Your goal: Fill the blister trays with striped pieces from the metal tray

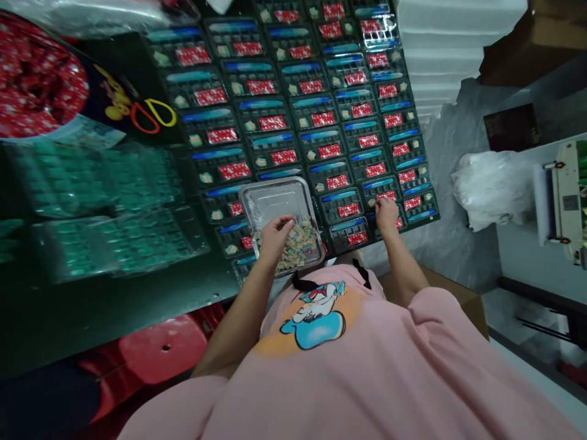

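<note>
A metal tray (275, 194) rests over the plastic blister packs, with many small striped pieces (298, 244), eraser-like, heaped at its near end. My left hand (275, 237) is above this heap, its fingertips pinched together; whatever is between them is too small to make out. Farther right, my right hand (387, 215) reaches down to a blister pack near the table's front edge. Its fingers are closed beside a red patterned packet (385, 195), and their tips are partly hidden. Each blister pack holds a blue pen (338, 196) and a red packet; many also hold a striped piece.
Scissors (153, 116) with red and yellow handles lie by a tub of red packets (41, 79). Stacked clear green-looking blisters (114, 238) cover the left side. Red stools (165, 345) stand below the table edge. White stacked sheets (435, 49) and a plastic bag (490, 186) are at right.
</note>
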